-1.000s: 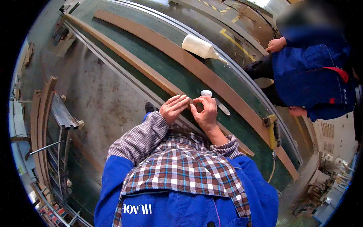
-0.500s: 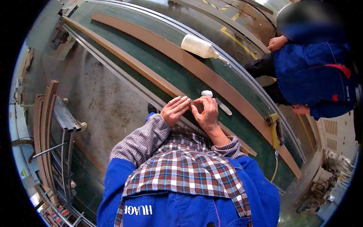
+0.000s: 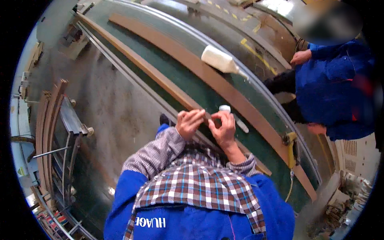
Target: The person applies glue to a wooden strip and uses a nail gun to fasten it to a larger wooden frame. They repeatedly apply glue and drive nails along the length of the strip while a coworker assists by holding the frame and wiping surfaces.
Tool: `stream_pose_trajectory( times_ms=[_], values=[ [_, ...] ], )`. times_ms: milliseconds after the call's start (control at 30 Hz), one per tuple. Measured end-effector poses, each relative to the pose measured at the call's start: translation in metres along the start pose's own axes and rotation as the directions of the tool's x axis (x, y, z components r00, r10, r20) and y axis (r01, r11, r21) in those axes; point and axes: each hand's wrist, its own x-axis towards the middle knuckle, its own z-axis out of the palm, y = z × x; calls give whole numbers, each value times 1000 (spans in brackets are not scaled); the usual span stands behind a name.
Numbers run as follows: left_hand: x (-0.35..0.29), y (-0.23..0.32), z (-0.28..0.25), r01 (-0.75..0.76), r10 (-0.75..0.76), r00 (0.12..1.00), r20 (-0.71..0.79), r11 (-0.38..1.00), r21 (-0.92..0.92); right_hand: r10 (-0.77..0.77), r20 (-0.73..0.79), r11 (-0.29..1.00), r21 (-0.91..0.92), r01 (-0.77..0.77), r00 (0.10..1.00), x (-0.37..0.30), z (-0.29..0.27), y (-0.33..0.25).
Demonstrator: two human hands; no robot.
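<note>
A long, narrow brown strip [image 3: 148, 71] runs diagonally along the near side of the green bench. My left hand [image 3: 190, 124] lies against it, fingers stretched toward my right hand and thumb hidden. Just right of it, my right hand [image 3: 224, 129] is closed in a pinch at the strip; anything small between the fingertips cannot be made out. Partly behind my right hand lie a small white round object [image 3: 225, 108] and a flat pale tool [image 3: 241, 125]. Beyond them rests a wide, curved brown board [image 3: 180, 56].
A white squeeze bottle [image 3: 218, 59] lies on its side at the bench's far edge. A yellow hand tool with a hose [image 3: 293, 150] rests across the board at right. A co-worker in blue [image 3: 334, 88] stands beyond. Curved brown strips [image 3: 51, 140] lean on a rack at left.
The view has shifted slightly, so the bench contents appear a little lower and to the right. My left fingers look more bent and spread than before. Both hands stay at the strip.
</note>
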Motion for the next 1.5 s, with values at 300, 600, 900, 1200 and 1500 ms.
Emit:
stream_pose_trajectory(
  times_ms=[300, 600, 900, 1200, 1500],
  values=[
    [7, -11, 5, -98, 97, 995, 11, 992, 76, -72, -31, 997, -14, 72, 997, 9, 1, 5],
    [1, 7, -8, -92, 88, 991, 97, 995, 42, -59, 12, 998, -12, 59, 998, 4, 5, 9],
    [2, 9, -5, -51, 58, 977, 206, 998, -38, -30, 18, 999, 21, 30, 999, 6, 2, 8],
    [1, 6, -1, -15, 15, 990, 140, 1000, -1, -10, 40, 1000, 20, 10, 999, 6, 4, 12],
    [7, 4, -2, -7, 23, 984, 174, 996, -92, 82, 120, 994, 67, -91, 989, 7, 4, 17]
  ],
)
